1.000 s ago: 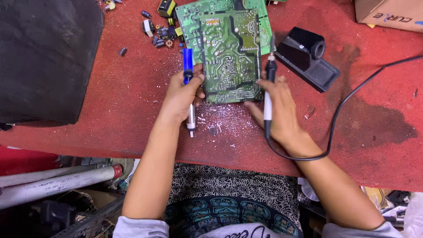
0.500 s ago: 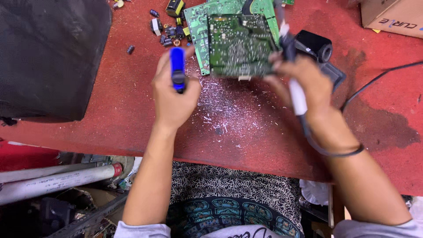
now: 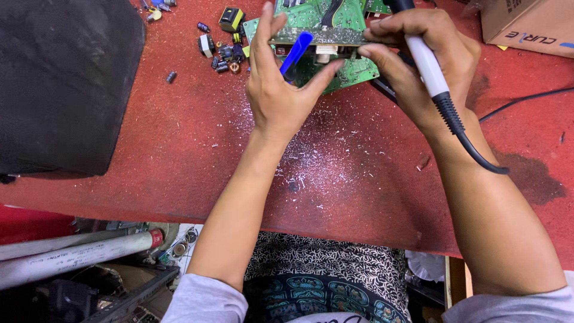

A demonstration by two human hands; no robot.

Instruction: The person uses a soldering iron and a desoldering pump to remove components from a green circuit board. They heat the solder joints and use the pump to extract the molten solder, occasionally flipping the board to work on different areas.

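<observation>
My left hand (image 3: 281,96) and right hand (image 3: 418,66) grip a tilted green circuit board (image 3: 335,36), also clutching a blue tool (image 3: 296,52) and soldering iron (image 3: 427,63).

There was one view only, from a camera on the person's head. It looked steeply down and a little forward, over the lap and along both forearms to the red surface (image 3: 179,155). It was close: the left hand (image 3: 281,96) and right hand (image 3: 418,66) sat near the top edge, and the board (image 3: 353,69) was cut by that edge. The near edge of the surface crossed the lower half.
</observation>
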